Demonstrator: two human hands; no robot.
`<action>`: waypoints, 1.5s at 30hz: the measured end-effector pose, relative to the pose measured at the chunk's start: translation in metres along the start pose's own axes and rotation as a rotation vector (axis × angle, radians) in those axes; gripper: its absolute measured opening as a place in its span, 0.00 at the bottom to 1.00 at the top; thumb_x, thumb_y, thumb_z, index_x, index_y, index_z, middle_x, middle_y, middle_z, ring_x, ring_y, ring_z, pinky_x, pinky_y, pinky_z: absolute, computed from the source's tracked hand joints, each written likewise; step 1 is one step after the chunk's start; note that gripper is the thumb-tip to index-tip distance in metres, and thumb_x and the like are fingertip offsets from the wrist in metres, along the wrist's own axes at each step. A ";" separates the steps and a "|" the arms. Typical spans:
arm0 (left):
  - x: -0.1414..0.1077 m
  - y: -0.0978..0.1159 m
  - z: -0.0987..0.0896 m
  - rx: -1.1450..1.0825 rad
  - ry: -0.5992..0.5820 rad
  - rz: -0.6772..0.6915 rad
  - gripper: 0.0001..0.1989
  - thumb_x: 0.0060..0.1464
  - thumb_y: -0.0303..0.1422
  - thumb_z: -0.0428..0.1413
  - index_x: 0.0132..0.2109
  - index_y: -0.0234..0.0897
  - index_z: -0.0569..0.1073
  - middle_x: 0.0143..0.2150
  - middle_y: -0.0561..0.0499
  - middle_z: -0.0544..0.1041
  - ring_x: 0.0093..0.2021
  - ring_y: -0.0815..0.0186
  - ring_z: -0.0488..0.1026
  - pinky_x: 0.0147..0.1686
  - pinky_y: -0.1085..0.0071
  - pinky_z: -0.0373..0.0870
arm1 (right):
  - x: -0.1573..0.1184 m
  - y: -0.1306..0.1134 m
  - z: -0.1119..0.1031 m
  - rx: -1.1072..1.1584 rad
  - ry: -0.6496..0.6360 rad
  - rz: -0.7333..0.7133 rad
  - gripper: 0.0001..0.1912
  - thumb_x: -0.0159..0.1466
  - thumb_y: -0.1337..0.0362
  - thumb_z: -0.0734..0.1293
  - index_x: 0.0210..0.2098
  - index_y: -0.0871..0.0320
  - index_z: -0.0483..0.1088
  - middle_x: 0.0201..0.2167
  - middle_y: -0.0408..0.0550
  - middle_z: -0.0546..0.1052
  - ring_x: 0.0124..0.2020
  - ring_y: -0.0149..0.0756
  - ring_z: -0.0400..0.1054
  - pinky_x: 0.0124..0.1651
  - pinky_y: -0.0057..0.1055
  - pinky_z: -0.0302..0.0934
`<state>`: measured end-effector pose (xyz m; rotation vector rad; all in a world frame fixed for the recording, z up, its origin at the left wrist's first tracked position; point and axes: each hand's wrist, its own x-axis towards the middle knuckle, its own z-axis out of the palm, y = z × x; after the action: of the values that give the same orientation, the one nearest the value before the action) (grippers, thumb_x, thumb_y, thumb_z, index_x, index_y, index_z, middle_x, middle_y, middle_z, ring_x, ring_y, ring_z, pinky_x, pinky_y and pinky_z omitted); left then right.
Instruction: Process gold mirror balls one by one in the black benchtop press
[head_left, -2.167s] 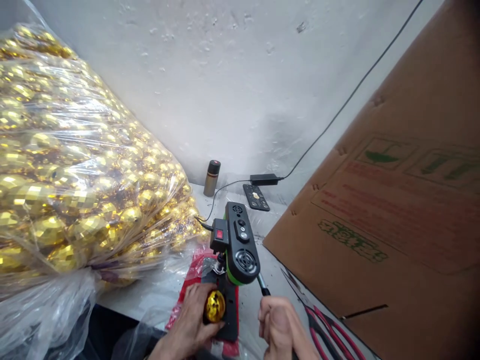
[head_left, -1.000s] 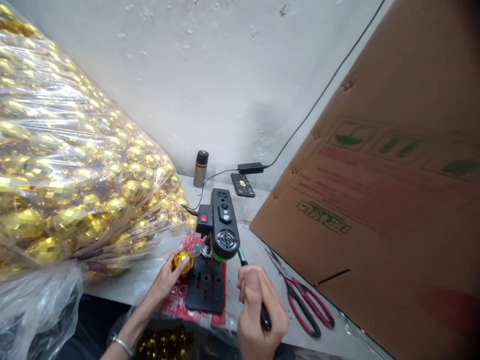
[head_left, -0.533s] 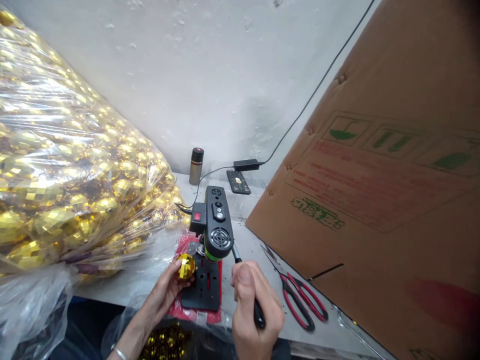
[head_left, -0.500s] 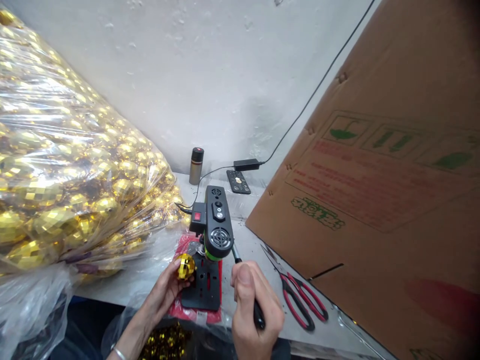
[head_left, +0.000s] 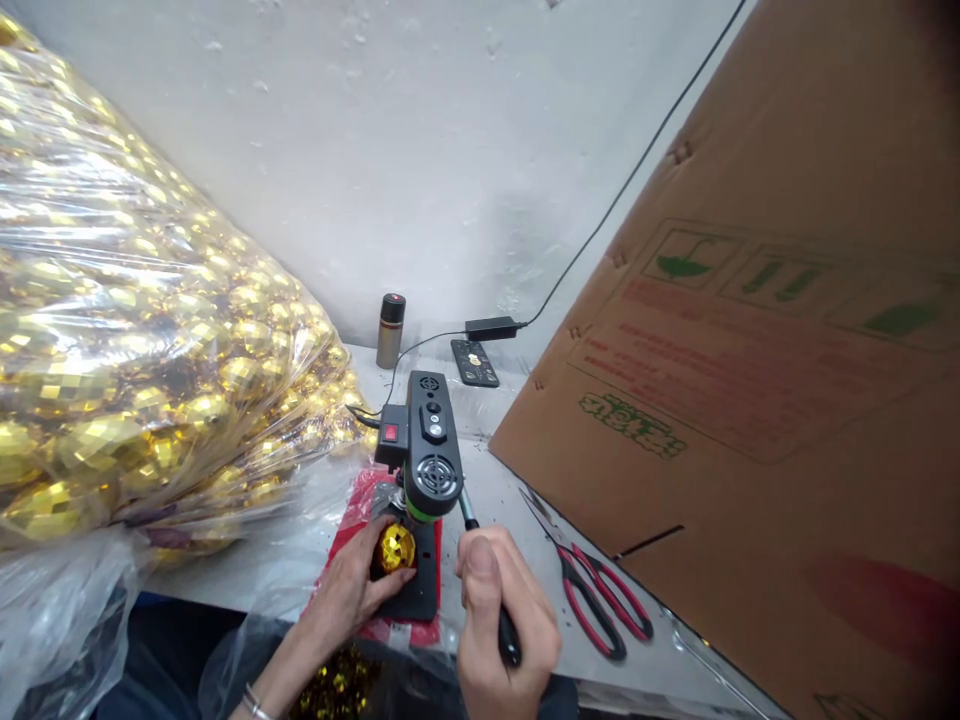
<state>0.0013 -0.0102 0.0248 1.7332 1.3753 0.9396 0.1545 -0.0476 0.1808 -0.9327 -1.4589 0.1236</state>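
Note:
A gold faceted ball sits between the thumb and fingers of my left hand, over the black base plate of a small bench drill press. Dark spots show on the side of the ball facing me. Close behind it is the front end of the black drill head, with a green ring underneath. My right hand is wrapped round the black-gripped lever at the press's right side. A red plastic sheet lies under the base.
A clear bag of gold balls fills the left. Red-handled scissors lie right of the press, beside a large cardboard box. Behind stand a spray can, a phone and a power adapter with its cable.
My left hand has moved right and turned, bringing the ball from beside the press to over its base, in front of the drill head. My right hand stays on the lever.

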 end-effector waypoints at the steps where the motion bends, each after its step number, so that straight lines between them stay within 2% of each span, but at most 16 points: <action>1: -0.001 -0.001 0.000 0.015 -0.012 0.027 0.28 0.56 0.40 0.64 0.62 0.39 0.74 0.58 0.39 0.84 0.57 0.44 0.81 0.58 0.50 0.78 | 0.000 0.000 0.000 0.000 0.001 0.001 0.14 0.74 0.75 0.57 0.33 0.54 0.62 0.26 0.37 0.65 0.27 0.24 0.63 0.31 0.20 0.61; 5: -0.004 -0.006 0.000 0.062 -0.055 0.089 0.29 0.54 0.38 0.65 0.62 0.39 0.74 0.59 0.38 0.83 0.57 0.45 0.82 0.58 0.52 0.78 | -0.002 0.000 -0.001 -0.005 0.001 0.003 0.14 0.74 0.75 0.58 0.32 0.54 0.62 0.26 0.37 0.65 0.27 0.24 0.64 0.32 0.20 0.61; 8: -0.003 -0.004 0.001 0.088 -0.077 0.080 0.29 0.54 0.37 0.65 0.62 0.39 0.74 0.58 0.38 0.84 0.55 0.46 0.82 0.55 0.53 0.79 | -0.001 -0.001 -0.001 -0.005 -0.006 -0.003 0.14 0.74 0.75 0.58 0.32 0.54 0.61 0.26 0.37 0.65 0.27 0.23 0.64 0.32 0.20 0.62; 12: 0.005 0.008 0.006 0.160 -0.023 0.043 0.24 0.53 0.37 0.64 0.57 0.39 0.76 0.52 0.40 0.85 0.51 0.46 0.83 0.51 0.52 0.79 | -0.001 0.000 -0.001 -0.025 -0.002 -0.009 0.14 0.74 0.73 0.57 0.33 0.54 0.61 0.26 0.36 0.65 0.27 0.23 0.63 0.31 0.20 0.61; 16: 0.017 0.014 0.016 0.178 0.051 0.068 0.17 0.53 0.39 0.63 0.50 0.39 0.77 0.47 0.41 0.84 0.47 0.45 0.81 0.49 0.49 0.76 | -0.003 0.000 -0.001 -0.028 -0.001 -0.011 0.14 0.75 0.73 0.57 0.33 0.54 0.61 0.26 0.37 0.65 0.26 0.24 0.63 0.30 0.21 0.59; 22: 0.021 0.004 0.026 0.132 0.061 0.108 0.22 0.50 0.38 0.64 0.53 0.39 0.76 0.47 0.43 0.83 0.49 0.45 0.78 0.52 0.47 0.70 | -0.006 0.001 -0.002 0.011 -0.001 0.022 0.15 0.74 0.75 0.58 0.32 0.54 0.61 0.26 0.38 0.66 0.26 0.25 0.62 0.29 0.24 0.57; 29: 0.020 0.004 0.027 0.166 0.080 0.110 0.19 0.48 0.34 0.64 0.49 0.39 0.78 0.43 0.45 0.83 0.44 0.48 0.78 0.49 0.51 0.71 | -0.021 0.006 0.009 0.012 0.119 0.049 0.17 0.74 0.75 0.58 0.29 0.55 0.60 0.25 0.38 0.64 0.25 0.26 0.61 0.28 0.26 0.54; 31: 0.020 0.004 0.027 0.176 0.091 0.117 0.18 0.47 0.34 0.64 0.47 0.39 0.77 0.42 0.45 0.82 0.43 0.48 0.78 0.48 0.52 0.71 | -0.029 0.012 0.015 -0.005 0.167 -0.004 0.18 0.74 0.75 0.58 0.28 0.55 0.59 0.23 0.38 0.63 0.24 0.26 0.59 0.28 0.27 0.54; 34: 0.020 0.001 0.029 0.186 0.105 0.122 0.19 0.46 0.33 0.64 0.48 0.39 0.77 0.41 0.45 0.82 0.43 0.48 0.78 0.47 0.52 0.71 | -0.038 0.023 0.024 -0.052 0.253 -0.088 0.20 0.75 0.72 0.57 0.25 0.55 0.58 0.22 0.36 0.62 0.22 0.26 0.57 0.32 0.28 0.58; 37: 0.020 -0.002 0.032 0.190 0.112 0.124 0.19 0.46 0.33 0.64 0.48 0.40 0.77 0.42 0.46 0.82 0.44 0.48 0.78 0.47 0.53 0.71 | -0.044 0.028 0.027 -0.080 0.299 -0.071 0.21 0.76 0.69 0.56 0.25 0.54 0.57 0.21 0.35 0.62 0.21 0.26 0.56 0.40 0.30 0.62; 42: 0.020 -0.003 0.035 0.166 0.112 0.122 0.19 0.45 0.32 0.64 0.48 0.40 0.76 0.43 0.46 0.82 0.45 0.48 0.78 0.48 0.53 0.70 | -0.052 0.022 0.020 -0.058 0.205 0.063 0.20 0.76 0.69 0.56 0.26 0.54 0.60 0.23 0.36 0.66 0.23 0.27 0.61 0.48 0.32 0.66; 45: 0.020 -0.001 0.034 0.157 0.110 0.116 0.19 0.45 0.31 0.63 0.48 0.40 0.76 0.43 0.45 0.83 0.44 0.48 0.78 0.48 0.52 0.70 | -0.055 0.018 0.016 -0.034 0.172 0.122 0.18 0.75 0.70 0.57 0.27 0.54 0.61 0.25 0.37 0.68 0.25 0.28 0.63 0.46 0.33 0.66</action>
<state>0.0340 0.0058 0.0103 1.9208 1.4653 1.0277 0.1392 -0.0611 0.1240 -1.0350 -1.2492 0.1066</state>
